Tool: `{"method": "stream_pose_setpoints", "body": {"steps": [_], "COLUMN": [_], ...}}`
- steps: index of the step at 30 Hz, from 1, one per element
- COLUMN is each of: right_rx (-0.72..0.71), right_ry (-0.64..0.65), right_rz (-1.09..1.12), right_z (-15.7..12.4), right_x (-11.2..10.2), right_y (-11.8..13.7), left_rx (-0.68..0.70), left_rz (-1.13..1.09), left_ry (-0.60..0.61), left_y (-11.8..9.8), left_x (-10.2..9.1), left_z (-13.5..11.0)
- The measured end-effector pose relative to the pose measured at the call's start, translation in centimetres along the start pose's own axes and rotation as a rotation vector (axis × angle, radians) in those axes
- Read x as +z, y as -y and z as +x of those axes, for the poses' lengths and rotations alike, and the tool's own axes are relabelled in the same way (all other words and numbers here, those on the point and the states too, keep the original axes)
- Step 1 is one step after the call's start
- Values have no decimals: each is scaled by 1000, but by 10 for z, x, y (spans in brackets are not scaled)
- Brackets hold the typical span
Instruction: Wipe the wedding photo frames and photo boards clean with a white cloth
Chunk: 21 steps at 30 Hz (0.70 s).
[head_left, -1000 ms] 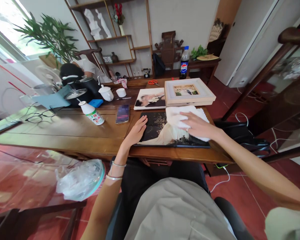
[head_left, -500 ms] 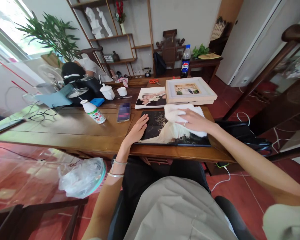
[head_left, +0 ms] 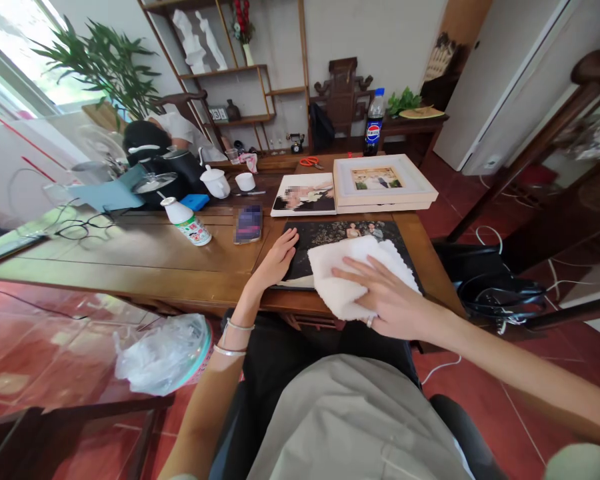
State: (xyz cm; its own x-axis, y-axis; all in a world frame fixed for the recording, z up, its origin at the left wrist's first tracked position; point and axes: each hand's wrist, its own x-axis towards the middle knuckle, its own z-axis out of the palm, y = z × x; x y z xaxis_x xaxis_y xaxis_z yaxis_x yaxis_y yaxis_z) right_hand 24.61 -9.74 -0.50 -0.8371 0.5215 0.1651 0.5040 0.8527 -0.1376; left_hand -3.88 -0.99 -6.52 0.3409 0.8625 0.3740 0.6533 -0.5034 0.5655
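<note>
A dark wedding photo panel (head_left: pixel 303 252) lies flat at the table's front edge, with two small figures showing near its far side. My left hand (head_left: pixel 277 259) rests on the panel's left edge, its fingers stretched out. Under my right hand (head_left: pixel 390 293) is a white towel (head_left: pixel 330 263), held against the panel's near right part. The towel hangs over the front edge and hides much of the picture. Beyond the panel lie a white-edged photo print (head_left: pixel 303 195) and a white picture frame (head_left: pixel 420 183).
On the wooden table (head_left: pixel 220 257) stand a phone (head_left: pixel 249 223), a white drink bottle (head_left: pixel 186 221), a teapot (head_left: pixel 215 182), a cup (head_left: pixel 245 181), orange-handled pliers (head_left: pixel 309 161) and a cola bottle (head_left: pixel 374 127). A person (head_left: pixel 180 130) leans at the far left. A bagged bin (head_left: pixel 165 353) stands below.
My right hand has drawn the towel from the panel's far right part down toward me, over the front edge. The two figures now show. My left hand has stayed in place.
</note>
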Motion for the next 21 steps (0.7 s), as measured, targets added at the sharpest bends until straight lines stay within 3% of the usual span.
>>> {"method": "stream_pose_setpoints", "body": {"steps": [2,7,10,13,18,21], "right_rx": [12,248,328,264,78,36], "right_ry": [-17,-100,-117,-92,-12,14], "right_rz": [8,-131,-184,-189,-110,-46], "right_z": [5,30,35,26,-4,-12], "right_x": [0,-6,-8,-6,0,-1], "right_y": [-15,-95,-116,-93,-10,7], "left_rx": [5,14,14,13,30,37], "left_rz": [-5,-14,-15,-10,-2,-2], "left_ry": [3,19,21,14,2,-1], "left_y": [1,3,3,3,5,5], "left_x": [0,-1,0,1,2,2], "left_z": [0,0,0,0,1,1]}}
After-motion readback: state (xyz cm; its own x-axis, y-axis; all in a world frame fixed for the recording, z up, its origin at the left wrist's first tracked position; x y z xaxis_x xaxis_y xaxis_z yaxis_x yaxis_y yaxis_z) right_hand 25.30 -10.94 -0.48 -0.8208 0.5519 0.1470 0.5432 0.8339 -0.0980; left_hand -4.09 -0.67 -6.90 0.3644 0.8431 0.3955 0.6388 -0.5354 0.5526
